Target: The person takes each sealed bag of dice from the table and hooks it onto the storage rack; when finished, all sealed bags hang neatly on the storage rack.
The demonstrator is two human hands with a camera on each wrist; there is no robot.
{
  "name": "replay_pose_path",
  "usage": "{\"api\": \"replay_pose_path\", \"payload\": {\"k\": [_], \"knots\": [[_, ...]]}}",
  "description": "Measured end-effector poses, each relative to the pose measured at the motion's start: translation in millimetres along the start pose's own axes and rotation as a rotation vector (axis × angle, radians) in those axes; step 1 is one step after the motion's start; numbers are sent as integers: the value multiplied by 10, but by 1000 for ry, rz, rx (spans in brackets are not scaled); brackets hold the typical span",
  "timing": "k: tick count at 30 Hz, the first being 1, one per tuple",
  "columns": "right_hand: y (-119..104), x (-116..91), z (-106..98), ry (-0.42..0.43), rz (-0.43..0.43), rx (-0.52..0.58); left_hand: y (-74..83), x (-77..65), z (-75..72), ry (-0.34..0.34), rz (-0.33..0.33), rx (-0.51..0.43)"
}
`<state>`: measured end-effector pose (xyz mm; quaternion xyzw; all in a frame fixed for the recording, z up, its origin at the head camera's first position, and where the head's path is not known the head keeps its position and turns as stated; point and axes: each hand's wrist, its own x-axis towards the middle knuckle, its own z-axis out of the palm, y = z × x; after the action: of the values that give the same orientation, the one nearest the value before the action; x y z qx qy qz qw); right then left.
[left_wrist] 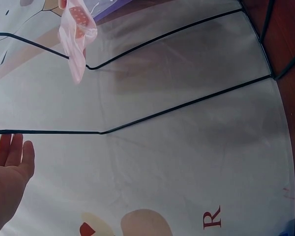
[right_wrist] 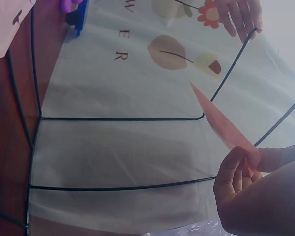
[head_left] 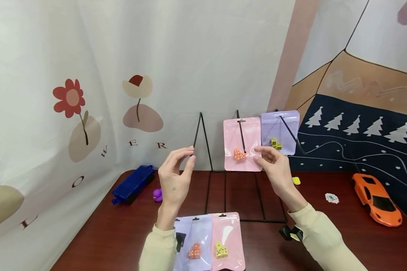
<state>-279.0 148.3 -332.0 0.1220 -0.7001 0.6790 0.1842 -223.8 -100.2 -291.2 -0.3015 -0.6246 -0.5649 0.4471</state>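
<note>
A pink zip pouch [head_left: 231, 131] holding orange dice [head_left: 239, 154] hangs by its top slot on the middle prong of a black wire display rack [head_left: 245, 220]. My right hand [head_left: 275, 165] pinches this pouch's right edge; the right wrist view shows the pouch [right_wrist: 221, 120] edge-on between thumb and fingers. My left hand [head_left: 174, 180] holds the front tip of the rack's left prong [left_wrist: 54, 132] between thumb and fingers, and that prong carries no pouch. On the right prong hangs a purple pouch [head_left: 289, 130] with yellow dice [head_left: 276, 144].
Near the front lie a purple pouch [head_left: 201, 226] with orange dice and a pink pouch [head_left: 228, 226] with yellow dice. A blue case [head_left: 133, 184] and purple duck [head_left: 157, 195] are at left. An orange toy car [head_left: 376, 199] and white chip [head_left: 332, 198] sit at right. A printed curtain hangs behind.
</note>
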Motion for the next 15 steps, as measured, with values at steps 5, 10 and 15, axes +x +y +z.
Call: {"api": "replay_pose_path", "payload": {"k": [5,10,15], "knots": [[16,45,33,-5,-9,6,-104,-24,-27,-4,4,-11],[18,76,60,4,8,8,-244,-63,-57,-7,11,-22],[9,107,87,17,10,11,-247,-64,-62,-10,20,-21]]}}
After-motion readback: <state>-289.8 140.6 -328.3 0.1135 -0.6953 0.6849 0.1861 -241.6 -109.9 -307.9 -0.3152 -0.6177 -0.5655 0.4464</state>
